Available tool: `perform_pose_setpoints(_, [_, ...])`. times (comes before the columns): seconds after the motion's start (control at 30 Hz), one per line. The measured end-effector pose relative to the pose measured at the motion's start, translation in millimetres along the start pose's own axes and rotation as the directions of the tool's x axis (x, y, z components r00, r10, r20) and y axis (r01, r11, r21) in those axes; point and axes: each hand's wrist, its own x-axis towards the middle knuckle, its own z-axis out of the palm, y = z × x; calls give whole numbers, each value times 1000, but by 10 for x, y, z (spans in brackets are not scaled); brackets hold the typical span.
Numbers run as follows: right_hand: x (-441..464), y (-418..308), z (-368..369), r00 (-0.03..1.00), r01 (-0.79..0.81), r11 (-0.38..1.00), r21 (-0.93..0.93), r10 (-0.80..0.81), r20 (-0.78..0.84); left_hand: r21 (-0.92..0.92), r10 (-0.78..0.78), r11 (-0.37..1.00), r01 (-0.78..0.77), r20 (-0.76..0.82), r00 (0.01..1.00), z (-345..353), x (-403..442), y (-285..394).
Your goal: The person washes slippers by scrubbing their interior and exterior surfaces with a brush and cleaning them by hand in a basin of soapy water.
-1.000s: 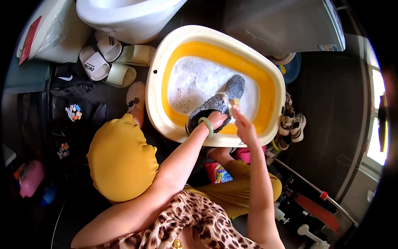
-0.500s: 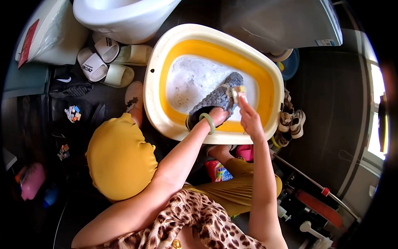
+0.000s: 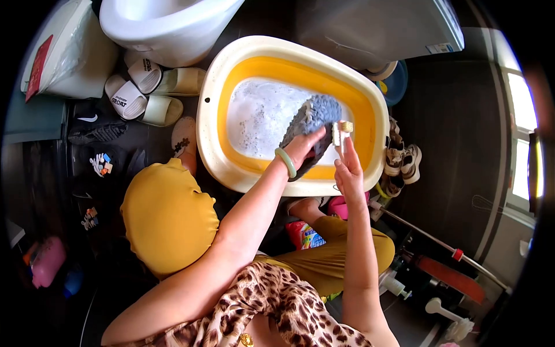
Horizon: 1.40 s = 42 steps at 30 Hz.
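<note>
My left hand (image 3: 303,146) grips a wet grey shoe (image 3: 315,115) by its opening, thumb on the outside and the other fingers hidden. The shoe is tilted on its side above the soapy water (image 3: 254,115), its toe pointing away from me. In my right hand (image 3: 350,176) is a small scrub brush (image 3: 342,127), its pale bristled head close to the shoe's right side. I cannot tell whether the bristles touch it. Below both lies the cream basin (image 3: 205,133) with a yellow inner wall, holding white suds.
Several slippers (image 3: 128,98) lie left of the basin, below a white toilet (image 3: 167,34). Sneakers (image 3: 410,163) stand at its right, with a blue basin (image 3: 396,84) behind. A colourful packet (image 3: 304,235) lies near my foot. A metal pole (image 3: 422,234) lies at the right.
My left hand has shifted from inside the shoe to its edge, and the shoe is turned onto its side. The brush has moved slightly right, its head now turned differently.
</note>
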Motion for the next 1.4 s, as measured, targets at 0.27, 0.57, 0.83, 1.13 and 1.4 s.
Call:
perform_pose_setpoints(0.27, [-329,-42,215,974,153,985,79,-137,-179,-293,136,952,-93,130,982,221,-128,407])
perform_pose_setpoints(0.57, [-286,-115,399,909,349,934,-72,-357,-215,-203,121,974,-101,87,989,343,-336,448])
perform_pose_setpoints(0.83, [-128,-201,457,898,390,911,-136,-408,-161,-221,153,967,-129,94,984,450,-435,450])
perform_pose_setpoints(1.13, [-57,-418,584,885,-6,618,-786,-363,-292,-169,131,979,-112,108,985,437,-398,343])
perform_pose_setpoints(1.4, [240,-179,413,803,258,766,-589,-509,-310,21,24,999,-29,236,971,212,-286,397])
